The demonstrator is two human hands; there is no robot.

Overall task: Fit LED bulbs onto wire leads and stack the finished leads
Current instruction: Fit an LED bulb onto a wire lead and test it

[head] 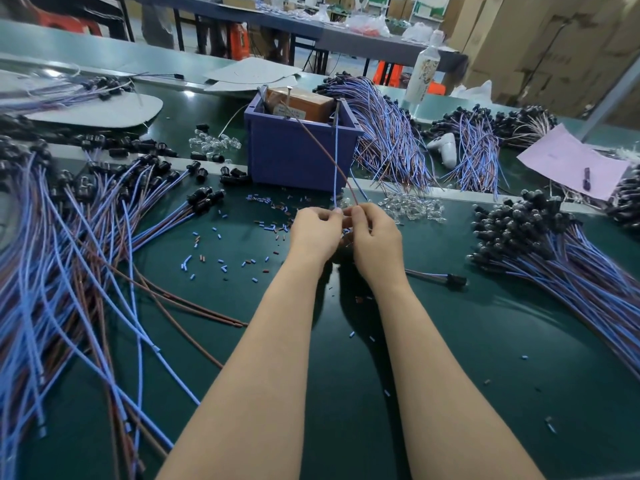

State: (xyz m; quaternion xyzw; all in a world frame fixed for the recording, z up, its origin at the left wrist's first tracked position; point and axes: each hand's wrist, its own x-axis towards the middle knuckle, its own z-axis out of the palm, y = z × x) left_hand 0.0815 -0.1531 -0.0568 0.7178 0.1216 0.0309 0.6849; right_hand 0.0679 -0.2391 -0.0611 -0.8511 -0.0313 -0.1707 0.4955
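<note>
Fingers (pixel 329 215) on my left hand (pixel 317 232) pinched the blue wire (pixel 335 140); my right hand (pixel 375 237) pinched the brown wire (pixel 313 135), above the desk (pixel 450 341).

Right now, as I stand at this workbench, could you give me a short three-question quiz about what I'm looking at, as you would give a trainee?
1. True or false: the left hand and the right hand are both empty.
2. Pick one: the blue wire runs up from the hands to the A) purple box, B) white bottle, C) pink paper.
3. In one word: what colour is the second wire, which the right hand pinches?

Key: 1 false, each hand pinches a wire; 2 A; 3 brown.
</note>
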